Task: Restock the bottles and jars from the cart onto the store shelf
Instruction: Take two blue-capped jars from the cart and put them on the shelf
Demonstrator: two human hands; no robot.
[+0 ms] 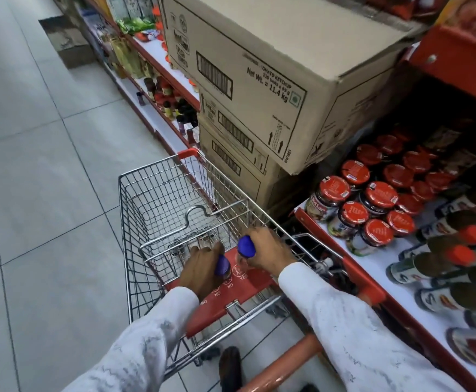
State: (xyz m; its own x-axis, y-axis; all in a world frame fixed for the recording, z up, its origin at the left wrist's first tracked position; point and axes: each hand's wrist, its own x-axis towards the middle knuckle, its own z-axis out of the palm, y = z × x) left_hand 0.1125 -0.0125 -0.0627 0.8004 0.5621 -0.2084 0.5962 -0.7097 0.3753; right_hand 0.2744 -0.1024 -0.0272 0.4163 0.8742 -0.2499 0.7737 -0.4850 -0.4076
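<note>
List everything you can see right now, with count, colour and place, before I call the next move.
blue-capped jars: two, blue lids, one in each hand over the cart's child seat
cart: one, wire with red trim, aisle centre
cardboard boxes: three visible, brown, stacked beside the shelf
red-lidded jars: many, red lids, on the shelf at right
bottles: several, dark with orange caps, blurred, lower right of the shelf
shelf: white deck, red edge, right side
far shelves: mixed goods, too small to tell
shoe: one, dark, on floor
left hand: closed on a jar
right hand: closed on a jar
</note>
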